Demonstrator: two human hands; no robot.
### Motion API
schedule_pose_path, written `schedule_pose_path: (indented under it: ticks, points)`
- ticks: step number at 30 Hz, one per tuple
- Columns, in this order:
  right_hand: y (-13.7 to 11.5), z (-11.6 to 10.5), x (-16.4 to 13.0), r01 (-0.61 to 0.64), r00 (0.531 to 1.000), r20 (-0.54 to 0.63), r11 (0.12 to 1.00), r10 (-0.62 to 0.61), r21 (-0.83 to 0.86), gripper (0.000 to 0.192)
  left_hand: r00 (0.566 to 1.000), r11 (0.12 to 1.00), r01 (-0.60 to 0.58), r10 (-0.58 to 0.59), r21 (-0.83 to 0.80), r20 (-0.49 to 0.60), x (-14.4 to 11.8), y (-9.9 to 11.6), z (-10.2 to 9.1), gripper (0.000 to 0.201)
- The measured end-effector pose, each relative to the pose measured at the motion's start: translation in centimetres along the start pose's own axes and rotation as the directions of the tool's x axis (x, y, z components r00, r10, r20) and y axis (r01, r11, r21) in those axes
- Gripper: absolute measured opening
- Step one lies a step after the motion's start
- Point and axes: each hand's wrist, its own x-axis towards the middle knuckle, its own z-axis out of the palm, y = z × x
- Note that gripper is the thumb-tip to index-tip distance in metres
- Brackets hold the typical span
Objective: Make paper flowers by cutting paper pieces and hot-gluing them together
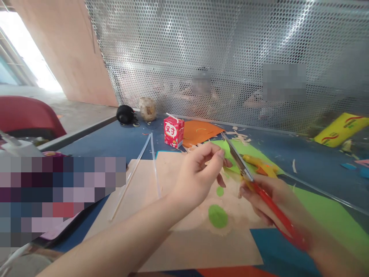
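Gripping red-handled scissors [259,194] with blades pointing up and away, the right hand [273,202] is closed around the handles. The left hand [198,175] pinches a small paper piece, barely visible, just beside the blades. Below them, green paper dots [217,215] lie on tan card [178,231] on the blue counter [121,142], a red carton [173,131] beyond.

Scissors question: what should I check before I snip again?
1. Right hand grips the red scissors: ok.
2. Left hand pinches a small piece by the blades: ok, though what it is, cannot tell.
3. Fingers away from the blade edge: not ok, very close.
4. Blades open: cannot tell.
5. Glue gun out of the way: ok.
6. Green cutouts lie flat on the tan sheet: ok.
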Motion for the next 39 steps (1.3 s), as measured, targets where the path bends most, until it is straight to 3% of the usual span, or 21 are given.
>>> schedule_pose_path:
  ticks: [4, 7, 9, 11, 14, 19, 21, 24, 28, 39]
  points:
    - [0.5, -0.5, 1.3, -0.111, 0.99, -0.082, 0.99, 0.118, 0.084, 0.04, 0.999, 1.0, 0.025, -0.025, 0.018, 0.02, 0.2, -0.5, -0.1, 0.02]
    - [1.5, -1.2, 3.0, -0.224, 0.945, -0.229, 0.972, 0.235, 0.072, 0.039, 0.998, 0.998, 0.045, -0.046, 0.033, 0.032, 0.3, -0.8, 0.0, 0.02]
    - [2.1, -1.7, 4.0, -0.237, 0.926, -0.29, 0.97, 0.242, 0.053, 0.036, 0.997, 0.997, 0.06, -0.062, 0.05, 0.043, 0.3, -0.8, 0.0, 0.018]
    - [2.5, -2.1, 4.6, -0.242, 0.93, -0.261, 0.965, 0.26, 0.101, 0.033, 0.995, 0.993, 0.083, -0.087, 0.079, 0.055, 0.3, -0.7, 0.1, 0.016]
    - [2.3, -2.3, 4.4, -0.17, 0.964, -0.164, 0.96, 0.208, 0.222, 0.034, 0.99, 0.984, 0.118, -0.127, 0.13, 0.064, 0.4, -0.6, 0.1, 0.014]
    - [0.9, -1.6, 2.6, 0.119, 0.96, -0.257, 0.993, -0.116, -0.001, 0.025, 0.972, 0.935, 0.076, -0.147, 0.347, 0.181, 0.3, -1.6, -0.3, 0.011]
    - [0.5, -1.3, 2.2, 0.18, 0.961, -0.222, 0.982, -0.164, 0.052, 0.021, 0.951, 0.872, -0.003, -0.149, 0.489, 0.27, 0.2, -2.2, -0.5, 0.008]
    - [0.4, -1.0, 2.1, 0.158, 0.977, -0.168, 0.975, -0.131, 0.158, 0.019, 0.936, 0.774, -0.085, -0.154, 0.628, 0.316, 0.1, -2.4, -0.6, 0.006]
    - [0.5, -1.3, 2.4, 0.102, 0.977, -0.193, 0.994, -0.094, 0.03, 0.017, 0.947, 0.688, -0.085, -0.169, 0.72, 0.274, 0.1, -1.7, -0.7, 0.008]
    - [0.2, -1.1, 2.6, 0.077, 0.957, -0.275, 0.994, -0.095, -0.076, 0.016, 0.97, 0.832, 0.025, -0.153, 0.554, 0.187, 0.4, -2.3, -0.4, 0.009]
